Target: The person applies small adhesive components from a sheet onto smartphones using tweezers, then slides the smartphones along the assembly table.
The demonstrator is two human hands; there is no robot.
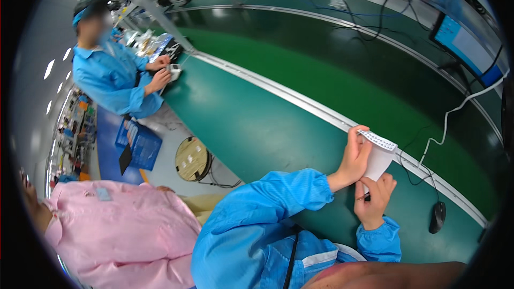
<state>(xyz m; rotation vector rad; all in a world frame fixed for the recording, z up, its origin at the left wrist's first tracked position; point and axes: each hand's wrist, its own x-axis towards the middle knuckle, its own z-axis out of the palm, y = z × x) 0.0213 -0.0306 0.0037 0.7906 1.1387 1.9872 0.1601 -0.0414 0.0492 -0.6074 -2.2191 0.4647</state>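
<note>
Above the green workbench I hold a white paper sheet (379, 161) whose top edge curls over and carries rows of small dark marks. My left hand (353, 156) is closed on its upper left side, thumb and fingers pinching it. Lower down, my right hand (375, 199) has its fingers bent against the sheet's bottom edge. A small dark tip (366, 197) sticks out by the right palm, too little of it showing to name. Both of my sleeves are blue.
A metal rail (278, 92) runs along the green bench (230, 112). Right of my hands lie a black mouse (438, 217) and a white cable (445, 123); a monitor (460, 45) stands beyond. A pink-clad person (123, 230) is close at left; another in blue (112, 75) handles a small device.
</note>
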